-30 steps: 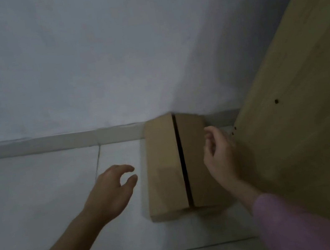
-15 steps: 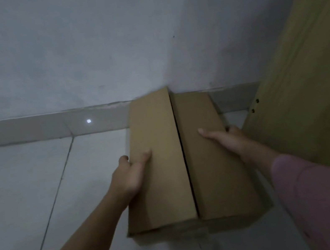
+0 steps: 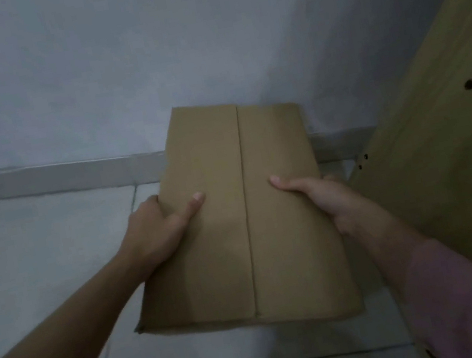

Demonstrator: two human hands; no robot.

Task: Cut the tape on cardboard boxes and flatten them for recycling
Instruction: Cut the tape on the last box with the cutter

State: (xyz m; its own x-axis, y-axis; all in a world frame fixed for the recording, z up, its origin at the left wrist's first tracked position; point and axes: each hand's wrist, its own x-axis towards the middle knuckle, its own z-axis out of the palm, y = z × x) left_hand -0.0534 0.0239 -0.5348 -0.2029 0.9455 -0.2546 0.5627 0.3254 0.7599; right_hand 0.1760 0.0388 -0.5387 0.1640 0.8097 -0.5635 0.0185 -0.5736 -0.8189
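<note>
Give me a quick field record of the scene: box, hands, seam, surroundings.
box: brown cardboard box, held over the tiled floor
left hand: left hand grips the box's left edge, thumb on top
right hand: right hand grips the right edge, thumb on top
seam: top flaps closed, meeting along the middle; tape not discernible
surroundings: grey wall behind, wooden panel at right
</note>
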